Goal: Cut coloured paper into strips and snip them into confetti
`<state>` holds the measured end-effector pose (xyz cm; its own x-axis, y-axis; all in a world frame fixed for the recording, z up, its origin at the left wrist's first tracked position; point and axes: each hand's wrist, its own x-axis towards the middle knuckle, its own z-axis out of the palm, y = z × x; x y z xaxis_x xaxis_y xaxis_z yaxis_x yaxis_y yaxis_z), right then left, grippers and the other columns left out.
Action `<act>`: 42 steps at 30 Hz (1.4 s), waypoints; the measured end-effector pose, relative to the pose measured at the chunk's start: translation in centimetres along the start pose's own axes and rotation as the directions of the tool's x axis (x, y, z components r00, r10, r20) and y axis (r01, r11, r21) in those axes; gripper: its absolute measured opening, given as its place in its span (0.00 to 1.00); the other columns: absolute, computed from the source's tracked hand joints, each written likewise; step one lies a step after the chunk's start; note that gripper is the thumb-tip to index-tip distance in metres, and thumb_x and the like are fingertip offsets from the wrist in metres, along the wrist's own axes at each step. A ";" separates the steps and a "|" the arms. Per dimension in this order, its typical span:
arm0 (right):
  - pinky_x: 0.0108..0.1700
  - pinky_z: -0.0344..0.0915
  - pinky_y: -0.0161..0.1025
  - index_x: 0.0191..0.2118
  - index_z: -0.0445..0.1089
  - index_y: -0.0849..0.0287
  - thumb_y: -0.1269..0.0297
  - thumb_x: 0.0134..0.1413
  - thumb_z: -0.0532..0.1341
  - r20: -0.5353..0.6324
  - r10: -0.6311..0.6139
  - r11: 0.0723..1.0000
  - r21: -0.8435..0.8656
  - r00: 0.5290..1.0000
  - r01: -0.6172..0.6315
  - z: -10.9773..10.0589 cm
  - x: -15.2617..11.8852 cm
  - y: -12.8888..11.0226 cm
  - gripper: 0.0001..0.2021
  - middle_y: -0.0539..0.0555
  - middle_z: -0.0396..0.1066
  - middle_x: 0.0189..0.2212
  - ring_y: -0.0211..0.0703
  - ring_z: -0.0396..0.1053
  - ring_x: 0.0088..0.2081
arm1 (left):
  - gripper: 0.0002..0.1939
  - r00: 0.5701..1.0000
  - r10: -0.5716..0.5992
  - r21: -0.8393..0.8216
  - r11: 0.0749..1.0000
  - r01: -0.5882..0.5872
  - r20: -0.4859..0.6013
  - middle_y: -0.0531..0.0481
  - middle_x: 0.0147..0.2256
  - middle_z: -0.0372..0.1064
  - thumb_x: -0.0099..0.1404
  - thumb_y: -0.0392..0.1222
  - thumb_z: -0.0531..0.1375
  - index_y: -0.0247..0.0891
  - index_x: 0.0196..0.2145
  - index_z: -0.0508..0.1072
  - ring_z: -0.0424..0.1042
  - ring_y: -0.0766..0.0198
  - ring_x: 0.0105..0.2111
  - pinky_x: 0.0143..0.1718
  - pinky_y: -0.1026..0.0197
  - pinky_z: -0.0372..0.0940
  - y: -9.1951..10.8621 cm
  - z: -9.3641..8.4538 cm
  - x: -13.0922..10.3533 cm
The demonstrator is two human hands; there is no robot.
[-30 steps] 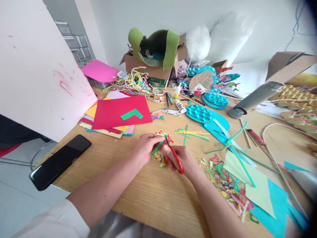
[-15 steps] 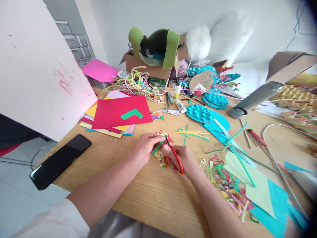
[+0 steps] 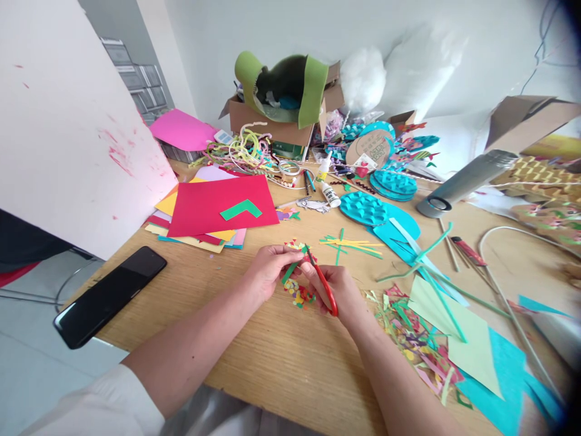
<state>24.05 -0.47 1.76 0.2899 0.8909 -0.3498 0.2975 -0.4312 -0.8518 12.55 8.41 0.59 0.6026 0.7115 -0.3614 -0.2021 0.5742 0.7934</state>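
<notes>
My left hand (image 3: 272, 269) pinches a narrow green paper strip (image 3: 289, 274), whose lower end slants down beside the fingers. Red-handled scissors (image 3: 325, 286) are in my right hand (image 3: 336, 292), with the blades pointing up and away at the strip's upper end. The two hands nearly meet, so the exact contact of blades and paper is hard to make out. Beneath and behind them lie small cut bits of red, yellow and green paper (image 3: 300, 295). Thin yellow and green paper strips (image 3: 353, 243) lie crossed just beyond my right hand.
A black phone (image 3: 111, 295) lies at the left table edge. Red card (image 3: 200, 209) with a bent green piece tops a paper stack. Glue bottles (image 3: 331, 195) and blue textured ovals (image 3: 363, 209) sit farther back. Paper scraps (image 3: 420, 345) and a grey tumbler (image 3: 467, 184) are on the right.
The green strip has shifted slightly and shows steeper below my left fingers. The scissors' blades have tilted a little to the right. Both hands keep their holds.
</notes>
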 end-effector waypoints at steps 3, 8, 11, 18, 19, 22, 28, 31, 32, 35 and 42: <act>0.13 0.48 0.30 0.15 0.58 0.59 0.42 0.49 0.57 -0.002 0.016 1.000 -0.002 1.000 -0.016 0.0 0.0 -0.1 0.26 0.47 0.57 0.06 0.33 0.54 0.09 | 0.10 1.000 -0.009 0.005 1.000 0.010 -0.012 0.50 0.21 0.69 0.40 0.38 0.70 0.32 0.22 0.75 0.65 0.70 0.20 0.22 0.66 0.59 0.0 0.0 0.0; 0.13 0.49 0.30 0.16 0.60 0.59 0.40 0.48 0.57 0.038 0.075 0.997 0.012 0.996 -0.076 -0.1 0.0 -0.3 0.26 0.47 0.58 0.07 0.33 0.55 0.09 | 0.09 1.000 0.007 0.040 0.999 -0.006 -0.025 0.52 0.20 0.68 0.42 0.38 0.69 0.33 0.21 0.74 0.65 0.71 0.19 0.23 0.66 0.59 0.3 -0.1 0.0; 0.13 0.51 0.29 0.17 0.61 0.60 0.40 0.48 0.57 0.069 0.053 0.998 0.030 0.996 -0.056 -0.4 0.0 -0.4 0.26 0.48 0.60 0.08 0.33 0.58 0.11 | 0.09 1.000 0.001 0.074 0.997 0.000 -0.020 0.50 0.21 0.69 0.43 0.39 0.69 0.32 0.22 0.74 0.66 0.70 0.21 0.25 0.65 0.61 0.6 -0.6 0.3; 0.16 0.54 0.28 0.20 0.63 0.61 0.40 0.50 0.55 0.123 -0.009 1.000 0.024 0.992 0.006 -0.8 -0.2 -0.5 0.26 0.48 0.62 0.11 0.33 0.60 0.13 | 0.11 1.000 -0.028 0.093 0.995 0.028 -0.001 0.50 0.20 0.70 0.42 0.39 0.69 0.32 0.25 0.76 0.67 0.70 0.19 0.23 0.66 0.61 1.1 -1.9 1.2; 0.16 0.54 0.28 0.20 0.63 0.61 0.40 0.50 0.55 0.137 -0.012 1.000 0.026 0.990 0.008 -0.9 -0.3 -0.6 0.26 0.48 0.62 0.11 0.33 0.60 0.13 | 0.11 0.999 -0.037 0.098 0.995 0.037 0.001 0.50 0.20 0.70 0.41 0.38 0.70 0.32 0.25 0.76 0.67 0.70 0.19 0.24 0.66 0.61 1.2 -2.0 1.3; 0.16 0.55 0.28 0.20 0.63 0.61 0.40 0.50 0.55 0.164 -0.021 0.999 0.030 0.986 0.017 -0.9 -0.4 -0.7 0.26 0.48 0.62 0.11 0.32 0.60 0.13 | 0.11 0.997 -0.074 0.116 0.991 0.069 0.036 0.46 0.24 0.74 0.42 0.38 0.70 0.32 0.26 0.76 0.71 0.66 0.22 0.27 0.63 0.65 1.3 -2.1 1.2; 0.15 0.53 0.27 0.19 0.63 0.61 0.40 0.49 0.56 0.181 -0.024 1.000 0.005 0.983 0.023 -1.0 -0.5 -0.6 0.26 0.48 0.62 0.11 0.32 0.60 0.13 | 0.11 0.993 -0.094 0.110 0.990 0.086 0.072 0.43 0.27 0.75 0.42 0.36 0.69 0.31 0.26 0.75 0.74 0.62 0.25 0.30 0.60 0.68 1.4 -2.0 1.1; 0.15 0.53 0.27 0.19 0.63 0.61 0.40 0.48 0.57 0.186 -0.007 1.000 -0.001 0.982 0.008 -1.0 -0.5 -0.7 0.26 0.47 0.61 0.11 0.31 0.59 0.12 | 0.10 0.993 -0.084 0.112 0.991 0.075 0.078 0.43 0.25 0.75 0.42 0.36 0.69 0.31 0.25 0.75 0.74 0.61 0.25 0.29 0.60 0.68 1.5 -1.9 1.0; 0.14 0.53 0.27 0.19 0.63 0.61 0.40 0.48 0.57 0.188 0.001 1.000 0.001 0.982 -0.001 -1.0 -0.5 -0.7 0.26 0.47 0.61 0.10 0.31 0.58 0.12 | 0.10 0.993 -0.080 0.116 0.991 0.070 0.085 0.44 0.25 0.74 0.42 0.36 0.69 0.31 0.25 0.75 0.74 0.61 0.24 0.29 0.60 0.68 1.5 -1.8 1.0; 0.13 0.52 0.27 0.18 0.62 0.61 0.41 0.47 0.58 0.189 0.013 1.000 0.014 0.982 -0.016 -0.9 -0.4 -0.7 0.26 0.47 0.60 0.10 0.31 0.58 0.11 | 0.10 0.992 -0.074 0.129 0.990 0.061 0.098 0.44 0.24 0.74 0.42 0.36 0.68 0.31 0.24 0.74 0.74 0.61 0.24 0.29 0.60 0.68 1.5 -1.7 0.9; 0.13 0.51 0.27 0.19 0.63 0.61 0.41 0.46 0.59 0.182 0.048 0.999 0.009 0.982 -0.051 -0.9 -0.5 -0.9 0.25 0.47 0.60 0.09 0.31 0.57 0.11 | 0.09 0.993 -0.061 0.121 0.991 0.049 0.101 0.44 0.24 0.75 0.43 0.36 0.68 0.31 0.24 0.75 0.74 0.63 0.24 0.29 0.61 0.68 1.3 -1.8 1.0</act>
<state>24.45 -0.68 3.06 0.1333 0.8800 -0.4559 0.2745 -0.4748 -0.8362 11.47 10.57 0.42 0.6885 0.6307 -0.3581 -0.0772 0.5547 0.8284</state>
